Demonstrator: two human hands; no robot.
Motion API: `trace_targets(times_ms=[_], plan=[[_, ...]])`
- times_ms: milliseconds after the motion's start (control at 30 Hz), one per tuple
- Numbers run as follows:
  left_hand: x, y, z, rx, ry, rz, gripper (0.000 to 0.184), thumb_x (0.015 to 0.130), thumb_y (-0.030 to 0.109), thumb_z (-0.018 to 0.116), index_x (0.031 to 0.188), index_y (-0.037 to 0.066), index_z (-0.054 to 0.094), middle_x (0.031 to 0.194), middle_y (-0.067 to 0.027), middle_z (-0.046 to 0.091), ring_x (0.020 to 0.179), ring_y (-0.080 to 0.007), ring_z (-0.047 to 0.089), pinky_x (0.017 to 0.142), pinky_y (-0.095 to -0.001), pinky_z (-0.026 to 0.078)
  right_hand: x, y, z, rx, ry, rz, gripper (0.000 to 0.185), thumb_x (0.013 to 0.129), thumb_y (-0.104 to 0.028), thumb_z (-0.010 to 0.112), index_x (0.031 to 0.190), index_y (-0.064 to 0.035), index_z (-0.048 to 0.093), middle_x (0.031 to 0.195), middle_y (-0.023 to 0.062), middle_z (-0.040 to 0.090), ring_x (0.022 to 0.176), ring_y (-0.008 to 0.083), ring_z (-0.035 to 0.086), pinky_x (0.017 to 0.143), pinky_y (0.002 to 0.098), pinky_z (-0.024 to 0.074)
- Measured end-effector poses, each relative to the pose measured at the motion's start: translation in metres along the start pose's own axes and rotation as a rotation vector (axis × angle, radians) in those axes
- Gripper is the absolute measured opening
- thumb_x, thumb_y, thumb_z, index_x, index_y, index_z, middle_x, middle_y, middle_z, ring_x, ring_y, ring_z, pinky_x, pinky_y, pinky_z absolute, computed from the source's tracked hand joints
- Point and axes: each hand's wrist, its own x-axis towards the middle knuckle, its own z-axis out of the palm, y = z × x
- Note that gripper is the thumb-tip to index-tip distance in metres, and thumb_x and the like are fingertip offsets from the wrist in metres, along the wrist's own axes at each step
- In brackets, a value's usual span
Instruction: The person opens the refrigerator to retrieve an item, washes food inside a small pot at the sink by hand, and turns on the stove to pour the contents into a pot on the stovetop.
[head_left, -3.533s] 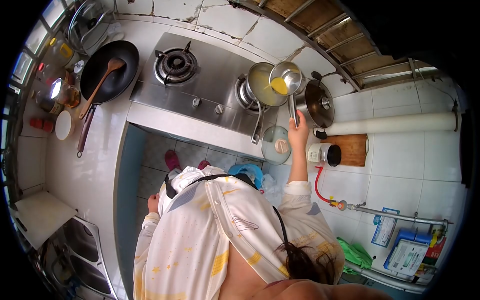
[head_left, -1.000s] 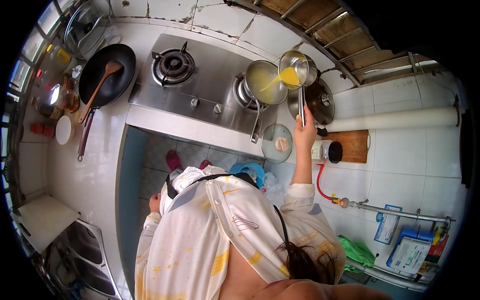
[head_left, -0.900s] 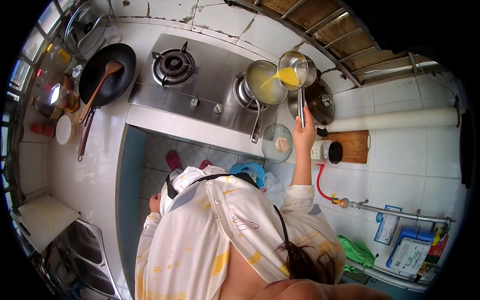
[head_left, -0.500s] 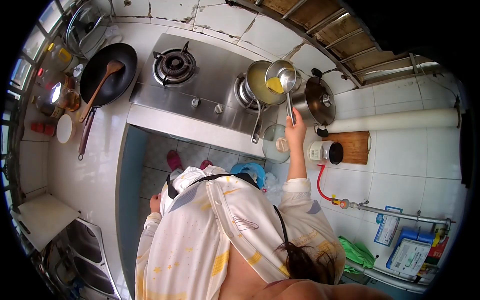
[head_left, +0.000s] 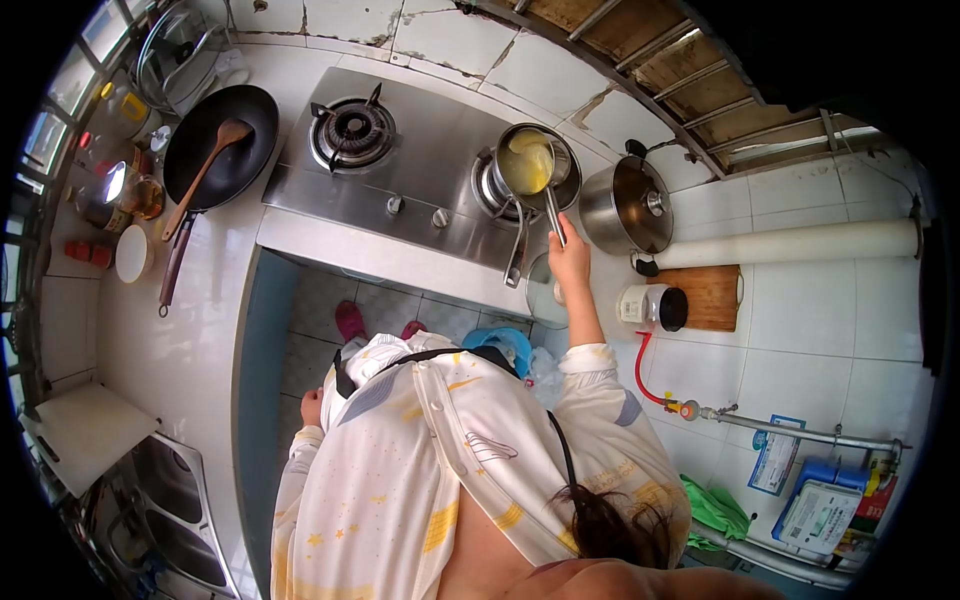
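My right hand (head_left: 569,252) is closed around the handle of a metal ladle (head_left: 553,208). The ladle's bowl is down inside the saucepan (head_left: 571,187) on the right burner, among pale yellow liquid (head_left: 528,150). A brighter yellow patch shows in the bowl. The saucepan's own handle (head_left: 516,250) points towards me, left of my hand. Just below my hand, a clear glass lid (head_left: 541,290) is partly covered by it. Low at my side hangs my left hand (head_left: 312,407), beside my clothing; its fingers are mostly hidden.
A lidded steel pot (head_left: 612,212) stands right of the saucepan. Left of the bare burner (head_left: 354,126), a black frying pan (head_left: 237,165) holds a wooden spatula (head_left: 206,173). A jar (head_left: 640,304) and a cutting board (head_left: 712,297) are at the right. The sink (head_left: 168,480) is lower left.
My right hand has moved left and slightly up. The ladle, raised over the pan's right edge before, is now lowered into the saucepan. My left hand stays about where it was.
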Motion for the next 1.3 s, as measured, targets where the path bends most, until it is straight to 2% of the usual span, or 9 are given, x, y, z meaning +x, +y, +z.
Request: trace_targets(times_ms=[67,133,167,233,433,767,867,1033,1300], plan=[[0.001,-0.002,0.002,-0.001,0.002,0.007,0.039,0.081,0.039,0.055,0.081,0.001,0.062,0.078,-0.0191,0.062,0.075,-0.033,0.06,0.068,-0.0393,0.046,0.004,0.008,0.009,0.111,0.135,-0.164,0.041,0.084,-0.017,0.057,0.124,-0.012,0.05,0.078,0.0155,0.064,0.056,0.0253,0.06,0.052,0.0341,0.0467],[0.001,-0.002,0.003,-0.03,0.029,0.012,0.039,0.08,0.039,0.056,0.081,0.001,0.062,0.077,-0.0195,0.062,0.075,-0.0333,0.061,0.068,-0.0396,0.046,0.007,-0.004,0.002,0.763,-0.108,0.393,0.036,0.087,-0.016,0.054,0.122,-0.0079,0.05,0.067,0.0087,0.059,0.042,0.0131,0.047,0.038,0.0251,0.0357],[0.002,-0.003,0.003,-0.029,0.031,0.012,0.039,0.08,0.039,0.056,0.081,0.001,0.062,0.077,-0.0195,0.062,0.075,-0.0333,0.061,0.068,-0.0396,0.046,0.007,-0.008,-0.004,0.765,-0.108,0.392,0.036,0.087,-0.016,0.054,0.122,-0.0079,0.05,0.067,0.0087,0.059,0.042,0.0131,0.047,0.038,0.0251,0.0357],[0.002,-0.002,0.002,-0.019,0.029,0.011,0.039,0.081,0.039,0.055,0.08,0.0,0.062,0.077,-0.02,0.062,0.074,-0.0336,0.061,0.068,-0.0399,0.046,0.005,-0.016,-0.021,1.137,-0.148,0.63,0.034,0.088,-0.013,0.052,0.122,-0.0067,0.049,0.063,0.0049,0.052,0.038,0.0065,0.036,0.033,0.019,0.0238],[0.001,-0.002,0.0,-0.015,0.025,0.016,0.04,0.081,0.038,0.055,0.08,-0.001,0.062,0.077,-0.0201,0.062,0.074,-0.0338,0.061,0.068,-0.0399,0.046,-0.012,-0.026,-0.049,1.318,-0.113,0.614,0.038,0.086,-0.008,0.053,0.123,-0.0007,0.046,0.065,0.0066,0.049,0.041,0.0066,0.037,0.033,0.0187,0.024],[0.001,0.006,-0.006,0.016,-0.008,0.033,0.037,0.081,0.037,0.056,0.08,0.0,0.062,0.077,-0.0201,0.062,0.074,-0.0347,0.06,0.067,-0.04,0.046,-0.028,-0.023,-0.077,0.891,0.063,0.433,0.037,0.086,-0.008,0.055,0.122,-0.0021,0.049,0.07,0.0008,0.052,0.05,0.005,0.043,0.039,0.0207,0.0313],[0.003,0.006,-0.007,0.011,-0.007,0.054,0.037,0.081,0.037,0.055,0.079,0.0,0.061,0.076,-0.0207,0.061,0.074,-0.036,0.06,0.067,-0.0407,0.045,-0.019,-0.009,-0.07,0.713,0.157,0.241,0.037,0.087,-0.009,0.055,0.123,-0.0037,0.049,0.065,-0.001,0.051,0.044,0.0037,0.038,0.038,0.0188,0.0296],[0.006,0.002,-0.004,-0.01,0.033,0.061,0.038,0.081,0.037,0.056,0.079,-0.001,0.06,0.076,-0.0215,0.061,0.074,-0.0382,0.058,0.067,-0.0412,0.045,-0.019,-0.001,-0.067,0.5,0.254,0.06,0.037,0.085,-0.006,0.057,0.121,-0.0012,0.051,0.086,0.0028,0.06,0.066,0.0038,0.05,0.057,0.0187,0.0409],[0.011,-0.015,0.004,-0.042,0.012,0.003,0.038,0.08,0.038,0.056,0.082,0.0,0.062,0.078,-0.0196,0.063,0.076,-0.0346,0.061,0.069,-0.0396,0.046,-0.016,-0.004,-0.071,0.331,0.248,0.047,0.037,0.084,-0.008,0.057,0.12,-0.0006,0.052,0.098,0.0091,0.063,0.076,0.0105,0.057,0.068,0.0238,0.0455]])
